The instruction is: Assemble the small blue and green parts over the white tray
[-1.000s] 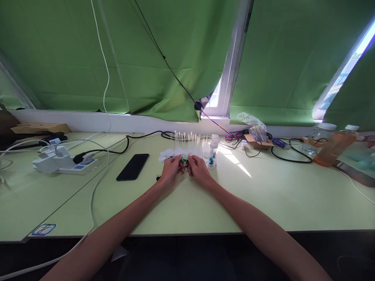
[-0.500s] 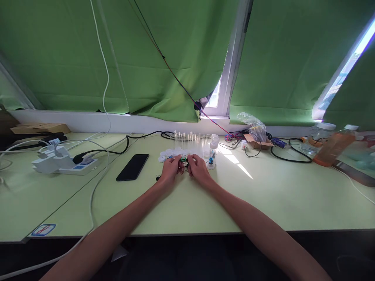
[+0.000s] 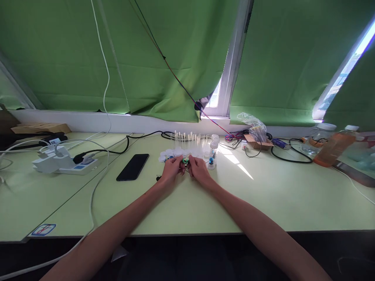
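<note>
Between my two hands is a small green piece that looks like a circuit board; its details are too small to make out. My left hand pinches its left end, fingers closed. My right hand grips its right end, fingers closed too. Just behind the hands stand several clear tubes in a group, with white round caps lying to their left. Close to my right hand stands a clear capped tube with blue parts inside. A small black item lies beside my left wrist, partly hidden.
A black phone lies left of my hands. Further left is a white power strip with plugs, its white cable crossing my left forearm. At the back right are a small cardboard box, black cables and an orange bottle.
The green piece has turned slightly between my fingers and shifted a little to the right. My hands have stayed in nearly the same place.
</note>
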A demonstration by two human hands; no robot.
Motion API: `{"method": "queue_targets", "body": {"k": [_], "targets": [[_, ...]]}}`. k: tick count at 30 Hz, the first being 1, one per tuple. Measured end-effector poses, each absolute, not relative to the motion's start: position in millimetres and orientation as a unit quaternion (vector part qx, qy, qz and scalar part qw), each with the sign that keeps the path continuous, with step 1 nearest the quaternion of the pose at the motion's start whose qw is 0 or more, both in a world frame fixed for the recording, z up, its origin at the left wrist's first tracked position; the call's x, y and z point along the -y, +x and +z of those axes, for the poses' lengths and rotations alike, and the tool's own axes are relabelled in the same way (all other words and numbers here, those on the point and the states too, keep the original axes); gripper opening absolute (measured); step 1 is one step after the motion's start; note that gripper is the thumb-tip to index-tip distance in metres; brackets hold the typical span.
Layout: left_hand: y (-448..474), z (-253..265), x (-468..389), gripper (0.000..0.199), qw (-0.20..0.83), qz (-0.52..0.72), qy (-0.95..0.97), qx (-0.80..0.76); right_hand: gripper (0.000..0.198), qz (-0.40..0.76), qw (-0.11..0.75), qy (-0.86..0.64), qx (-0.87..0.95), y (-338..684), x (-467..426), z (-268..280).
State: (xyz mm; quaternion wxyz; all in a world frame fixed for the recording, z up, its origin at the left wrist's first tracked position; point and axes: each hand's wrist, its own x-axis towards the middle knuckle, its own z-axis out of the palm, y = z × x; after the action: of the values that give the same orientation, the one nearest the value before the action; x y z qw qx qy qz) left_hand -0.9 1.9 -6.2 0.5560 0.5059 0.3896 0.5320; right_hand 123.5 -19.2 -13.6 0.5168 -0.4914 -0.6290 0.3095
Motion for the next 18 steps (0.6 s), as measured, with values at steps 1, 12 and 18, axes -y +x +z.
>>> {"method": "queue_targets", "body": {"k": [1, 12, 18], "targets": [[-0.8, -5.7, -1.5, 0.031, 0.555, 0.534, 0.505, -0.389, 0.054, 0.312, 0.518, -0.492, 0.627, 123.4, 19.9, -12.9], [-0.7, 0.2, 2.0, 0.030, 0.561, 0.540, 0.479, -0.406, 0.035, 0.341, 0.531, -0.457, 0.627, 123.4, 21.0, -13.3], [0.1, -1.2, 1.3, 0.031, 0.566, 0.532, 0.496, -0.389, 0.048, 0.302, 0.523, -0.487, 0.631, 124.0, 18.5, -14.3]]}}
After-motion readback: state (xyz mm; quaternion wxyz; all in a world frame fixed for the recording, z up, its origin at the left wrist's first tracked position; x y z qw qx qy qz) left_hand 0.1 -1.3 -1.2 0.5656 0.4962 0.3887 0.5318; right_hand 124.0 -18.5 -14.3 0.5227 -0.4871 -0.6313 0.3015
